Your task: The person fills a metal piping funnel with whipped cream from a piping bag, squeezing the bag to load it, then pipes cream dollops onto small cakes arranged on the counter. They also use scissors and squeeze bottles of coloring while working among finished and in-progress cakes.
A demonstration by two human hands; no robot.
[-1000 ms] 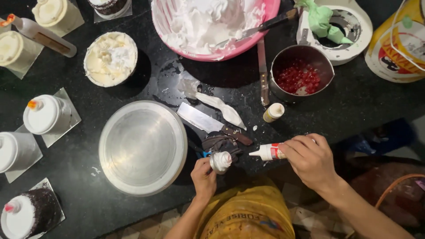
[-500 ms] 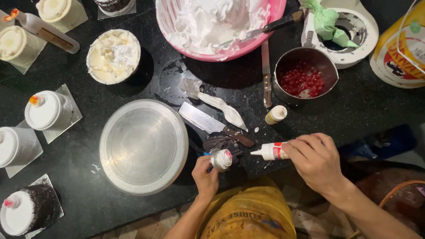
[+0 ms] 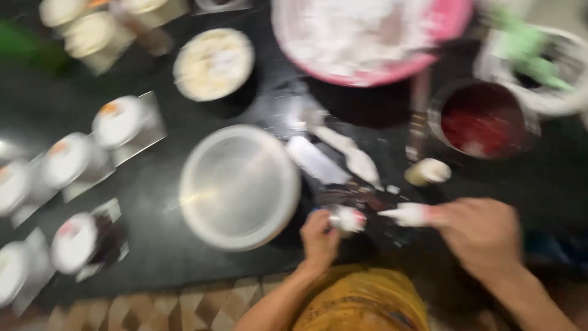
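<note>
Head view, blurred: low in the frame's centre, the left hand (image 3: 318, 236) pinches a small frosted piece (image 3: 348, 219), while the right hand (image 3: 481, 236) grips a small white squeeze bottle (image 3: 409, 214), its nozzle just beside the piece. Finished white-topped cakes (image 3: 116, 121) line the dark surface (image 3: 153, 184) at left; this piece looks partly decorated.

A kitchen or small cake-making workspace is shown, though blurred. A dark countertop (image 3: 184, 270) is crowded with a pink mixing bowl (image 3: 373, 37) of white cream, a pot of red topping (image 3: 481, 119), a round metal turntable (image 3: 239, 187) and small frosted cakes (image 3: 119, 119) on square boards.
</note>
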